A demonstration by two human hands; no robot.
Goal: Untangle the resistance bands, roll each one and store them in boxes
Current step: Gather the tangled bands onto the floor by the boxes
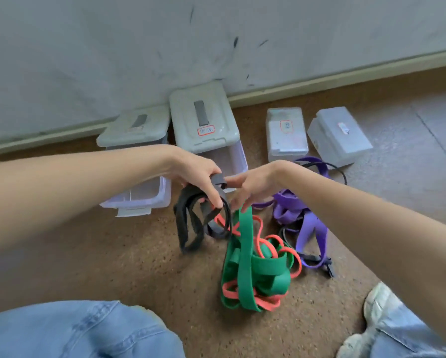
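Above a speckled brown floor, a person's left hand closes around a black resistance band, fingers curled over the gathered strap while its loops dangle below the palm, clear of the ground. The right hand meets it from the other side, fingertips pinching the same black band at its upper fold; its lower fingers also touch the top of a green band, which rises from the pile beneath. That green band is knotted together with a thin orange-red band, the two forming a tangled heap on the floor directly under the hands. Just to the right lies a purple band, tangled with a thin black cord and fitted with dark clips at its near end. Behind the hands, against the base of a pale wall, stand two clear plastic boxes with grey lids resting loosely on top, the nearer-left one showing an open interior. Farther right, two smaller lidded boxes sit side by side, each carrying a small label whose writing is too blurred to read. Blue denim knees and a white shoe frame the bottom of the view.
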